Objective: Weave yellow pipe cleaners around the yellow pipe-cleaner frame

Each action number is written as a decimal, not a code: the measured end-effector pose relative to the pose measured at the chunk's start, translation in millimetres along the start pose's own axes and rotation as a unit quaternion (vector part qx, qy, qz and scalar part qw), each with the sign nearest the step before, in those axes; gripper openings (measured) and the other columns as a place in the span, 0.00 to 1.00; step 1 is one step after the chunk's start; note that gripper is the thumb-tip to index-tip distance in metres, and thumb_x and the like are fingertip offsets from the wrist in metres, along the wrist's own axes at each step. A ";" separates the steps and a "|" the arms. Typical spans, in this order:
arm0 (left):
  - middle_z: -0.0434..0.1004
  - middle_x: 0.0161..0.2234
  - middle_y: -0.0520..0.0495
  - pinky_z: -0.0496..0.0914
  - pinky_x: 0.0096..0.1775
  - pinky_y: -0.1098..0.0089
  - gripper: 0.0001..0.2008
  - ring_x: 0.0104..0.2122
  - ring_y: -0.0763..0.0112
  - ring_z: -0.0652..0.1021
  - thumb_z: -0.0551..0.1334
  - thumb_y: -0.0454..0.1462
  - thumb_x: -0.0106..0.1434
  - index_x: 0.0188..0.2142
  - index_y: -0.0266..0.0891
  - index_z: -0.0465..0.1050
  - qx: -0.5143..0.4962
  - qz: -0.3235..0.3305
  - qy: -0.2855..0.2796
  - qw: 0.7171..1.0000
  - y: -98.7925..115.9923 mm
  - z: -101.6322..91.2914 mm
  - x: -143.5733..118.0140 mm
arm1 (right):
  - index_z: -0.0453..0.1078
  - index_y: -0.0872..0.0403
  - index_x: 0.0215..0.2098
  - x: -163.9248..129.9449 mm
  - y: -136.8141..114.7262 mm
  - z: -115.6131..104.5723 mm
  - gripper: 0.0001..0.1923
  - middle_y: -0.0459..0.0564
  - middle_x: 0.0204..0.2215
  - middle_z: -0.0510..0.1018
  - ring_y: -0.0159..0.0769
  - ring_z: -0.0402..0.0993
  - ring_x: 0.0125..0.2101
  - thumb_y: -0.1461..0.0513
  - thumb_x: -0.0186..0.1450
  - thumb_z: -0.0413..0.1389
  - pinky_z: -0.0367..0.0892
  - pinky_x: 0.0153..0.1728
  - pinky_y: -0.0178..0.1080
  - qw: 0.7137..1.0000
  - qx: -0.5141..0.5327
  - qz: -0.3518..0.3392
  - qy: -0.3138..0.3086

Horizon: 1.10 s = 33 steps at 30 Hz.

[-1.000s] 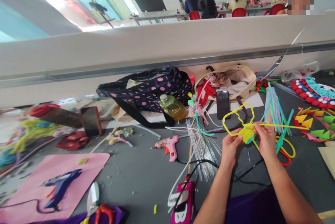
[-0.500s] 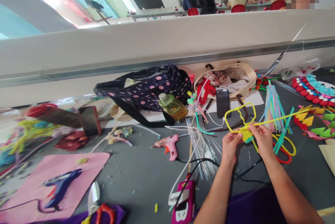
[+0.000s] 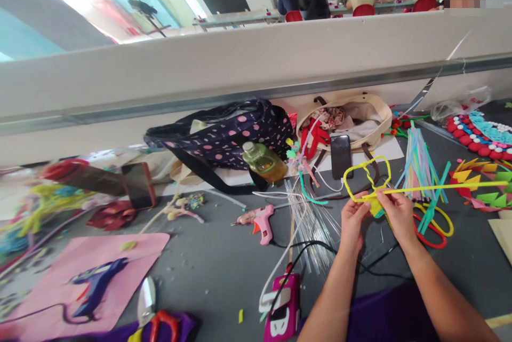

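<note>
My left hand (image 3: 352,220) and my right hand (image 3: 394,213) are close together over the grey table (image 3: 208,262), both pinching a yellow pipe cleaner (image 3: 366,175) bent into a looped shape. A small yellow felt piece (image 3: 375,205) sits between my fingers at the base of the loops. One straight end of the pipe cleaner runs out to the right, past a bundle of pastel straws (image 3: 420,163). A black phone (image 3: 341,156) lies just beyond the loops.
A pink glue gun (image 3: 259,221), clear plastic rods (image 3: 310,219), a green bottle (image 3: 264,163), a dotted dark bag (image 3: 224,136) and a beige tote (image 3: 352,118) lie ahead. Scissors (image 3: 154,315) and a blue glue gun (image 3: 94,283) lie on a pink sheet at left. Felt shapes (image 3: 484,182) fill the right. People sit at a far table.
My hands have shifted slightly up and left with the pipe cleaner. Its long straight end has swung from tilted upward to nearly level, pointing right.
</note>
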<state>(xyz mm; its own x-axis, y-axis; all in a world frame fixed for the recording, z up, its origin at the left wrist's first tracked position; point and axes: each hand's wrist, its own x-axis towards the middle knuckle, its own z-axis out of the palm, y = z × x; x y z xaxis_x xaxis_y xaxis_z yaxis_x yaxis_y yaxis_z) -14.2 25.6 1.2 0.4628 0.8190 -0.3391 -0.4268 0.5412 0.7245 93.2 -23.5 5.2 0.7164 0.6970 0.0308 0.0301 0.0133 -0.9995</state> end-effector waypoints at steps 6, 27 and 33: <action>0.80 0.35 0.44 0.69 0.34 0.72 0.19 0.31 0.70 0.77 0.73 0.38 0.49 0.41 0.35 0.77 0.015 0.030 -0.029 0.999 -2.4 -2.9 0.4 | 0.78 0.52 0.34 -1.3 -5.6 -0.2 0.14 0.50 0.31 0.81 0.41 0.76 0.32 0.51 0.57 0.62 0.70 0.30 0.38 1.000 -0.004 0.012 -0.021; 0.74 0.24 0.53 0.65 0.27 0.76 0.15 0.22 0.77 0.71 0.73 0.41 0.47 0.27 0.36 0.71 0.012 0.034 0.042 0.998 -2.0 -5.1 2.7 | 0.70 0.53 0.38 17.9 -0.9 -17.1 0.18 0.42 0.23 0.71 0.28 0.65 0.23 0.53 0.53 0.66 0.54 0.18 0.29 0.978 0.152 0.038 0.141; 0.74 0.25 0.52 0.64 0.25 0.77 0.15 0.21 0.78 0.71 0.73 0.40 0.45 0.26 0.36 0.71 0.010 0.016 0.050 0.999 1.1 -4.8 2.5 | 0.67 0.51 0.35 22.8 2.4 -24.7 0.17 0.39 0.22 0.67 0.24 0.58 0.20 0.53 0.54 0.66 0.53 0.17 0.27 0.973 0.181 0.055 0.136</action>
<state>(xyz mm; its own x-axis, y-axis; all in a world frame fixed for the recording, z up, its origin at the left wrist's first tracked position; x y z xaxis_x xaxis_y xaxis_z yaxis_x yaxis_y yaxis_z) -17.3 29.1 -1.8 0.3697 0.8511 -0.3728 -0.4237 0.5115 0.7476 126.9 -25.2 3.8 0.8604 0.4945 -0.1233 -0.2688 0.2349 -0.9341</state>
